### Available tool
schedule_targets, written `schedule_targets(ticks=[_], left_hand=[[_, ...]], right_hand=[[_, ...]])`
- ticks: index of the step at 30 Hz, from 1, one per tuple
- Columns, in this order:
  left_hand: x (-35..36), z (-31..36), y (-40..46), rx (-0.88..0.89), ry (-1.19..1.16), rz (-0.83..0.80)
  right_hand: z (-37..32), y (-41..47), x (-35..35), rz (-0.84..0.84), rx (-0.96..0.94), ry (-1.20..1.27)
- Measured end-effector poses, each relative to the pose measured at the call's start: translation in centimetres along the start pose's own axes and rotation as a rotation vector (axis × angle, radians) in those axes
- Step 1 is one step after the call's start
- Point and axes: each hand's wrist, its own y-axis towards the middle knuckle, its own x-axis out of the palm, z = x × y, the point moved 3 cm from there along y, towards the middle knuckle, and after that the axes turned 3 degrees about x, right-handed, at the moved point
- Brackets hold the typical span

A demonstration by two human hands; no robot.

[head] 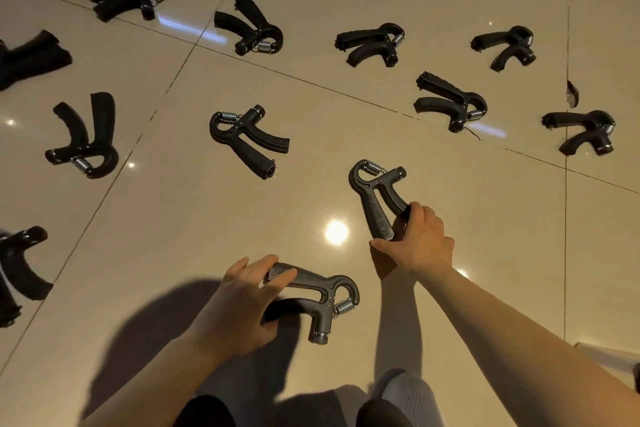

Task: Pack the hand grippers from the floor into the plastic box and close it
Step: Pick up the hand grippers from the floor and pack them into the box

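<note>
Several black hand grippers with steel springs lie scattered over the glossy beige floor tiles. My left hand (242, 302) grips the two handles of one hand gripper (318, 298) near the bottom centre, its spring pointing right. My right hand (417, 241) grips the handle ends of a second hand gripper (375, 198), whose spring end points away from me. Other grippers lie further out, such as one in the middle (246, 140) and one at the left (85, 139). A pale corner at the lower right edge (609, 355) may be the plastic box; I cannot tell.
More grippers sit along the far side (372, 43) and right side (450, 102), and at the left edge (20, 267). My knee and a white sock (408, 399) show at the bottom. A chipped tile corner (573, 94) lies at the right.
</note>
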Motion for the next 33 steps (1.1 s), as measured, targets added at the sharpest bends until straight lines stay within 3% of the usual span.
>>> schedule_targets(ticks=[5,16,26,29,33], left_hand=[[-3.3,3.9,-0.4,-0.122,-0.133,0.128],[-17.1,14.7,-2.7,-0.106,0.022,0.443],[-28.6,38.6,-4.9,0.283,-0.152,0.727],[-29.1,43.9,-6.8,0.397,-0.181,0.825],[-27.1,48.2,-8.7,0.381,-0.346,0.810]], right_hand=[[0.2,-3.1,-2.9,0.049,-0.044,0.136],[4.7,-15.5,-18.8,0.192,-0.237,0.556],[14.0,-33.5,-33.5,0.468,-0.423,0.892],[17.1,-37.7,-34.0,0.555,-0.414,0.978],[20.8,-41.5,-31.9,0.614,-0.336,1.008]])
